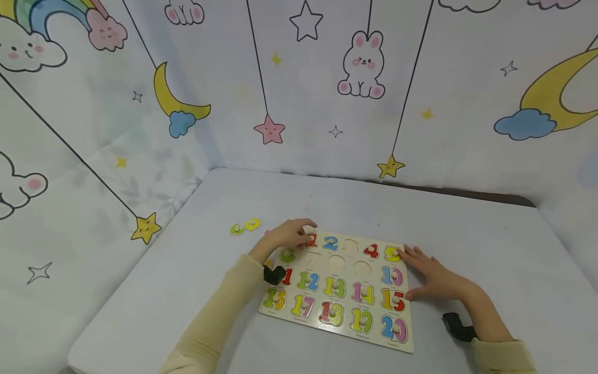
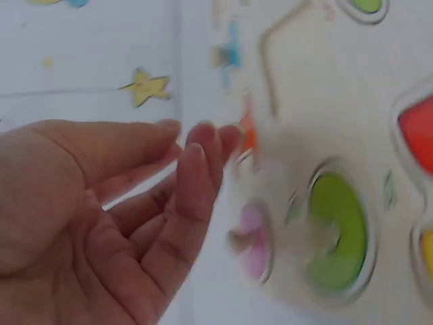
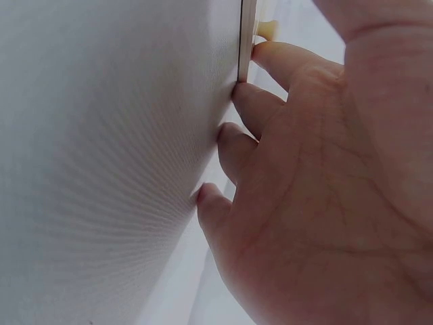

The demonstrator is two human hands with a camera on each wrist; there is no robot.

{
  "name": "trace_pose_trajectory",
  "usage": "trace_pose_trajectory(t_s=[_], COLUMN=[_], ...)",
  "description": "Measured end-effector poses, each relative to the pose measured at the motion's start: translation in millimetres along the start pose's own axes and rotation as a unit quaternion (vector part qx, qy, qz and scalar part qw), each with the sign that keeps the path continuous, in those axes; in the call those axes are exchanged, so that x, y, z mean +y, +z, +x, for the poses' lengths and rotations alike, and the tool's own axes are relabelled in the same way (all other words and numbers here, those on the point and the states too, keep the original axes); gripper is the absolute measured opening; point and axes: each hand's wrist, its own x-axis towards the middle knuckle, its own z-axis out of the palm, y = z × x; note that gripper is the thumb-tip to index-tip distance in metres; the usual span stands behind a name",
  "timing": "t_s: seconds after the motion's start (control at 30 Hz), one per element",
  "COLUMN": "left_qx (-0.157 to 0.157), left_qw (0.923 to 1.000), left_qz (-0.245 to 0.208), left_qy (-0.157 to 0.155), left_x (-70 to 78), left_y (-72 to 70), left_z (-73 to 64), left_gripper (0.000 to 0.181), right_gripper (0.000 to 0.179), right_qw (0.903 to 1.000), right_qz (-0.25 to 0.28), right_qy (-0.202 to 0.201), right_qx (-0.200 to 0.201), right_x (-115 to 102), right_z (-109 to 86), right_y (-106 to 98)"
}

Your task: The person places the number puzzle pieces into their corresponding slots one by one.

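A wooden number puzzle board [image 1: 349, 298] lies on the table, with knobbed number pieces in most places and several bare recesses in its upper rows. Over its upper left corner is my left hand [image 1: 289, 234], near the red 1 piece [image 1: 312, 239]. In the left wrist view the fingers [image 2: 193, 169] are loosely bent with nothing between them, beside the green 6 piece [image 2: 342, 230]. My right hand [image 1: 434, 278] rests at the board's right edge, fingers spread. In the right wrist view its fingertips [image 3: 245, 91] touch the board's side and the tabletop.
Loose on the table, left of the board, are a green piece [image 1: 237, 229] and a yellow piece [image 1: 253, 224]. A pink piece [image 2: 254, 240] shows blurred past the fingers in the left wrist view. A cartoon-printed cloth [image 1: 317, 104] hangs behind the white table [image 1: 448, 228].
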Motion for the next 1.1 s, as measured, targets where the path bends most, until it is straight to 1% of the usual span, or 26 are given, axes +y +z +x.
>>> trace_pose_trajectory(t_s=[0.07,0.1,0.13,0.17,0.2,0.23,0.27,0.33,0.37,0.4,0.47,0.53,0.57,0.67,0.73,0.83,1.0,1.1], left_qx=[0.019,0.038,0.065,0.097,0.133,0.171,0.209,0.265,0.28,0.288,0.289,0.285,0.287,0.309,0.325,0.341,0.358,0.364], left_qw=[0.9989,0.997,0.9936,0.9882,0.9807,0.9707,0.9574,0.928,0.9135,0.9024,0.8865,0.8751,0.8696,0.8528,0.8453,0.8404,0.8397,0.8429], left_qz=[-0.04,-0.065,-0.09,-0.117,-0.144,-0.167,-0.192,-0.234,-0.253,-0.266,-0.289,-0.311,-0.323,-0.345,-0.347,-0.342,-0.329,-0.318], left_qy=[0.011,0.015,0.021,0.013,-0.003,-0.025,-0.054,-0.116,-0.151,-0.179,-0.218,-0.237,-0.239,-0.242,-0.244,-0.245,-0.242,-0.236], left_x=[-5.0,-9.3,-15.8,-23.6,-32.0,-41.0,-50.9,-70.0,-77.8,-85.5,-96.9,-103.1,-105.1,-108.2,-109.7,-110.9,-110.0,-110.1], left_y=[-13.8,-21.4,-29.2,-36.6,-43.3,-49.1,-53.5,-58.6,-59.3,-58.9,-55.8,-51.3,-49.1,-43.9,-42.0,-40.4,-40.0,-40.1], left_z=[-11.9,-18.7,-25.9,-33.2,-40.9,-48.7,-55.3,-67.1,-71.7,-74.8,-77.9,-77.9,-76.9,-72.8,-70.8,-69.9,-73.0,-75.2], left_gripper=[0.036,0.034,0.031,0.029,0.028,0.026,0.025,0.026,0.028,0.029,0.031,0.033,0.033,0.031,0.028,0.025,0.022,0.022], right_gripper=[0.102,0.103,0.103,0.103,0.103,0.104,0.104,0.104,0.104,0.104,0.104,0.104,0.104,0.103,0.103,0.103,0.103,0.103], right_qw=[1.0,1.0,1.0,1.0,1.0,1.0,1.0,1.0,1.0,1.0,1.0,1.0,1.0,1.0,0.9999,1.0,1.0,1.0], right_qz=[0.001,0.0,0.0,0.0,-0.001,-0.001,0.0,0.001,0.001,0.001,0.001,0.001,0.002,0.006,0.01,0.009,0.004,0.003], right_qy=[-0.003,-0.003,-0.002,0.0,0.002,0.002,0.003,0.008,0.009,0.009,0.01,0.01,0.009,0.007,0.006,0.004,-0.001,-0.002], right_qx=[0.002,0.003,0.004,0.004,0.004,0.003,0.002,0.0,0.0,-0.001,0.0,0.001,0.002,0.001,-0.001,-0.001,-0.001,-0.002], right_x=[1,1,1,1,2,2,2,3,3,3,3,4,4,5,5,5,5,5], right_z=[-0.5,-0.8,-1.0,-1.3,-1.5,-1.7,-2.0,-2.5,-2.8,-3.3,-4.3,-5.0,-5.3,-5.2,-4.6,-3.4,-2.2,-1.4], right_y=[0,0,0,0,0,0,-1,-1,-1,-1,-1,-1,-1,0,1,1,0,0])
